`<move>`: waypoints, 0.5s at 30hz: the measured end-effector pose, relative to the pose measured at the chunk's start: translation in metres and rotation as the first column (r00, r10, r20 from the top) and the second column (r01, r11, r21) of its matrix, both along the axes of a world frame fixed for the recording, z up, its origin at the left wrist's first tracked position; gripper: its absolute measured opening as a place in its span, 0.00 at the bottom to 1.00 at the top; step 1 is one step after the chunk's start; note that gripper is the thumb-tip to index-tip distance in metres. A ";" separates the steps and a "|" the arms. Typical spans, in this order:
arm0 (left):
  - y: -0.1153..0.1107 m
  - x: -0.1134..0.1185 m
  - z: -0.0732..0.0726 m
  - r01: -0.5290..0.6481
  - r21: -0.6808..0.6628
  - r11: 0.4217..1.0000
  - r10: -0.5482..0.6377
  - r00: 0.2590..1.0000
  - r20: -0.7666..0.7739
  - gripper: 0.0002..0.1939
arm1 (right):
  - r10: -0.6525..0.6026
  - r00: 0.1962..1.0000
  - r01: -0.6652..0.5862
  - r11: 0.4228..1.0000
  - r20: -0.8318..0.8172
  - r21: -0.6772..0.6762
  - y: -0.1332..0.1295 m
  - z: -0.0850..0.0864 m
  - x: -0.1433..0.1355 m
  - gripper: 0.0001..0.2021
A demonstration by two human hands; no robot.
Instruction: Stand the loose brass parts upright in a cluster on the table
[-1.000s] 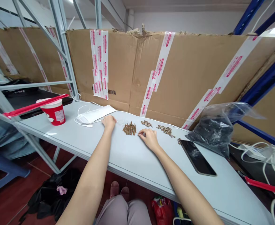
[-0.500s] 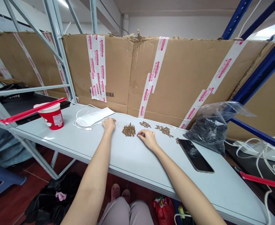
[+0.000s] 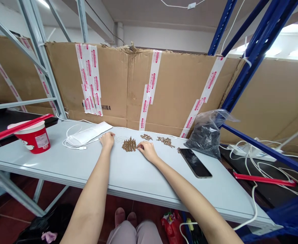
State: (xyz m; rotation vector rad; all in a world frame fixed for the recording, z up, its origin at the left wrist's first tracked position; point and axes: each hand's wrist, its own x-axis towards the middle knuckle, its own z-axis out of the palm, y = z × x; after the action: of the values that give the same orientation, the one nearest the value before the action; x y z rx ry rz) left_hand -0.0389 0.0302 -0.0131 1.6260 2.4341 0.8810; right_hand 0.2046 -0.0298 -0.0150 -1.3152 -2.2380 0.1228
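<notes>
On the grey table stands a tight cluster of small brass-coloured pointed pieces, upright in rows. At the cluster's right edge is my right hand, its thumb and fingers pinched together. What they hold, if anything, is too small to make out. My left hand rests on the table left of the cluster, fingers curled together beside a scatter of small clear pieces. Whatever those fingers hold is hidden. Two loose piles of similar brass-coloured pieces, a smaller pile and a larger pile, lie behind and to the right.
A phone lies at the right, by a plastic bag of dark contents. A white pouch and cable lie left, near a red cup. Taped cardboard walls the back; a blue rack post rises right.
The camera view has turned rightward, so everything sits further left in the picture. My right hand has moved closer to the brass-coloured cluster. My left hand stays near the clear pieces.
</notes>
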 end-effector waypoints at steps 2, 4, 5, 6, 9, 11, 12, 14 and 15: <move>0.001 -0.001 -0.001 0.003 0.014 1.000 -0.003 1.000 0.012 0.15 | 0.000 1.000 0.000 1.000 -0.001 0.005 0.000 0.000 0.000 0.04; 0.003 -0.001 -0.002 0.030 0.026 0.999 -0.031 0.999 0.022 0.15 | -0.014 1.000 0.014 1.000 -0.002 0.010 -0.001 0.001 0.000 0.04; 0.003 -0.002 -0.003 0.046 0.030 0.998 -0.047 0.999 0.023 0.15 | -0.028 1.000 0.028 1.000 0.001 0.011 -0.001 0.001 0.000 0.05; 0.004 -0.002 -0.004 0.062 0.032 0.998 -0.063 0.998 0.020 0.14 | -0.045 0.999 0.045 0.999 0.008 0.008 -0.001 0.001 0.000 0.06; 0.005 -0.001 -0.004 0.094 0.030 0.995 -0.095 0.995 0.015 0.14 | -0.074 0.996 0.074 0.997 0.043 0.003 0.000 0.001 -0.001 0.07; 0.005 0.000 -0.004 0.109 0.029 0.994 -0.109 0.994 0.019 0.14 | -0.048 0.997 0.047 0.999 0.057 0.013 0.001 0.000 -0.001 0.06; 0.005 0.000 -0.004 0.115 0.030 0.993 -0.116 0.993 0.019 0.13 | -0.026 0.998 0.024 0.999 0.058 0.021 0.001 0.000 -0.001 0.05; 0.005 0.000 -0.004 0.125 0.036 0.992 -0.125 0.992 0.015 0.13 | 0.012 0.998 -0.014 0.999 0.054 0.034 0.002 -0.001 -0.001 0.05; 0.005 0.000 -0.004 0.128 0.039 0.991 -0.129 0.992 0.013 0.13 | 0.019 0.999 -0.021 0.999 0.051 0.037 0.002 -0.001 -0.001 0.05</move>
State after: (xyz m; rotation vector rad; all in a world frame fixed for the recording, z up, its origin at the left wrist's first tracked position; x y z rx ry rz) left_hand -0.0387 0.0350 -0.0168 1.7587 2.2858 0.9215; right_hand 0.2040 -0.0279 -0.0165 -1.2892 -2.2853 0.0545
